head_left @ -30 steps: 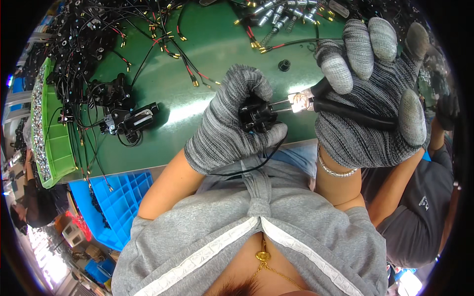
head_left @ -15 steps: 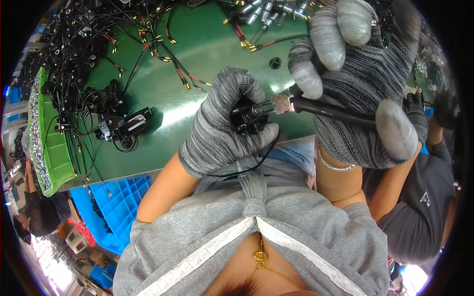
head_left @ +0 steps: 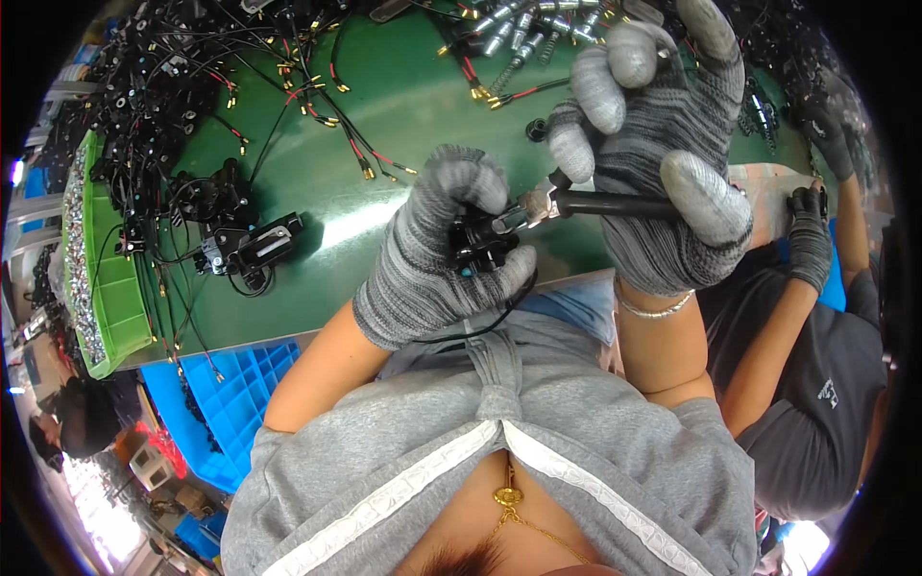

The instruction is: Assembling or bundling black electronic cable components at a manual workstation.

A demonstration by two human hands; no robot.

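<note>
My left hand point(head_left: 413, 259), in a grey striped glove, is closed around a small black plastic part point(head_left: 477, 240). A thin black cable hangs from that part past my wrist. Black-handled pliers point(head_left: 615, 204) are in my gloved right hand point(head_left: 663, 154). The thumb lies along the lower handle and one finger is by the upper one, so the handles are spread apart. The metal jaws meet the upper right side of the black part; whether they grip it is hidden. A small black ring-shaped piece point(head_left: 536, 130) lies beyond the jaws.
Black assemblies point(head_left: 235, 230) and red-and-black wires with brass ends point(head_left: 360, 158) lie on the green table point(head_left: 384, 106). Shiny metal cylinders and springs point(head_left: 523, 38) sit at the back. A green bin point(head_left: 120, 298) stands left, above a blue crate point(head_left: 226, 403). At right, a co-worker's gloved hand point(head_left: 809, 235) rests.
The right hand and pliers have moved slightly left and nearer the black part. The left hand has barely shifted and still holds it. The co-worker's hands at right show more.
</note>
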